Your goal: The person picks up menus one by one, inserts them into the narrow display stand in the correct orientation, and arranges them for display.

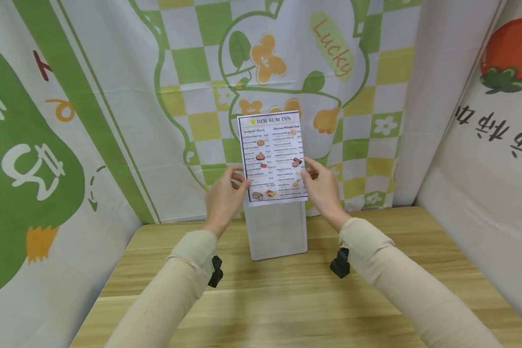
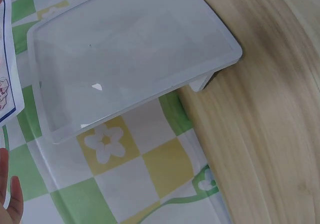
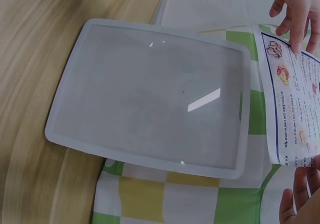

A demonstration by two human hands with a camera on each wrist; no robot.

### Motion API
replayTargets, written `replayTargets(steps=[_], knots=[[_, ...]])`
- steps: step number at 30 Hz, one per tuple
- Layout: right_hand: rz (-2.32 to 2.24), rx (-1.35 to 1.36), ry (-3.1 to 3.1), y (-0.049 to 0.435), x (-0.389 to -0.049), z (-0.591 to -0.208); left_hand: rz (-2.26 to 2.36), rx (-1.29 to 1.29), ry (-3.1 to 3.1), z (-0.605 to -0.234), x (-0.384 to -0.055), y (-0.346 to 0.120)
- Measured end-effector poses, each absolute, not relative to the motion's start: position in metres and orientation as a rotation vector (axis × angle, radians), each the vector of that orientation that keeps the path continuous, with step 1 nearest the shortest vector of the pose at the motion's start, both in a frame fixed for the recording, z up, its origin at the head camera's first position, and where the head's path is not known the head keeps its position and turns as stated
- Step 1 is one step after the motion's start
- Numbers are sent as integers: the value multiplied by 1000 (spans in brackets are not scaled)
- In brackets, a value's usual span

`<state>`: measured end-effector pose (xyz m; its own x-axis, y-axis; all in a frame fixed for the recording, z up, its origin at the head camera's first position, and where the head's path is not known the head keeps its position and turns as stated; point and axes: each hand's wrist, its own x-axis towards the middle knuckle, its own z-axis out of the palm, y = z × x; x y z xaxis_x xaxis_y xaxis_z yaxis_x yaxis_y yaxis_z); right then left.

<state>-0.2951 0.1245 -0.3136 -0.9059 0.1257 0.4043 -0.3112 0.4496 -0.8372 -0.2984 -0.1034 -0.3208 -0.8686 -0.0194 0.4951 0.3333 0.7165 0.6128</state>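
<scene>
Two hands on the menu (image 1: 274, 157) now: your left hand (image 1: 224, 199) pinches its left edge, your right hand (image 1: 325, 191) its right. It's up in front of the curtain (image 1: 191, 65), near the top of the stand (image 1: 278, 232), a gap showing between them in the wrist views. Looks like thin paper, so probably light, floppy, quick to crease; a soft pinch on both side edges should suit. How far your fingers reach behind it, I can't tell.
</scene>
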Motion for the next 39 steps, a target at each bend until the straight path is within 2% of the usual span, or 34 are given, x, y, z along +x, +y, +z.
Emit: replayTargets(steps=[12,26,39], knots=[[1471,105,-2223,123,-313,-307,-1000,-232,-2398,-314,-311,-99],[1436,53,-2238,115,-330,-299,-1045,-100,-2358,-313,-328,-100],[1357,58,-2282,110,-344,-299,-1058,-120,-2334,-319,-332,-102]])
